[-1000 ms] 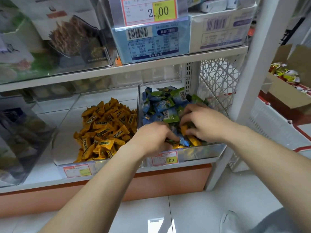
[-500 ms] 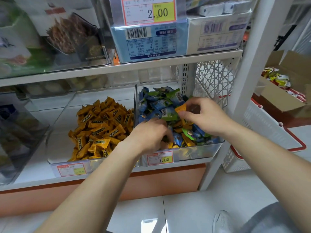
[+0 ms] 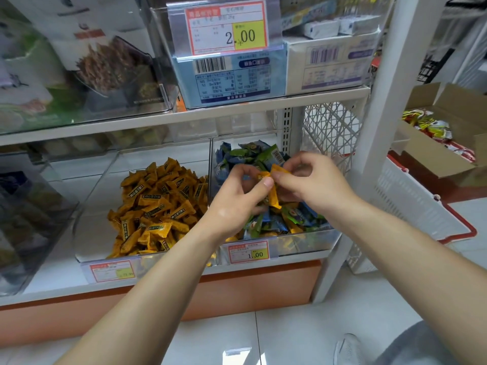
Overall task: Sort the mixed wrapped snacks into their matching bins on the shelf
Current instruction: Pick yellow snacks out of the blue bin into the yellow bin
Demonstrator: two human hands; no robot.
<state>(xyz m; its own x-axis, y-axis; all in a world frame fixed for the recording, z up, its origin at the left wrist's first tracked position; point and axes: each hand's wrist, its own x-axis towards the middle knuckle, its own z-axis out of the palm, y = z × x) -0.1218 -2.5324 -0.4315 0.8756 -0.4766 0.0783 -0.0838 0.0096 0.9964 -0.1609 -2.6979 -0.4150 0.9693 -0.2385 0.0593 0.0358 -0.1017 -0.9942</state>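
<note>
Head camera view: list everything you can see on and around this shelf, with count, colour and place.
orange snacks: many, orange, piled in left clear bin
blue and green snacks: many, some orange mixed in, right clear bin
held orange snacks: a few, orange, above right clear bin
price tags: three, red-yellow, bin fronts
blue box: one, blue, upper shelf
white box: one, white, beside blue box
cardboard box: one, brown, far right
white basket: one, red-rimmed, right of shelf
left hand: grips held orange snacks
right hand: pinches held orange snacks
</note>
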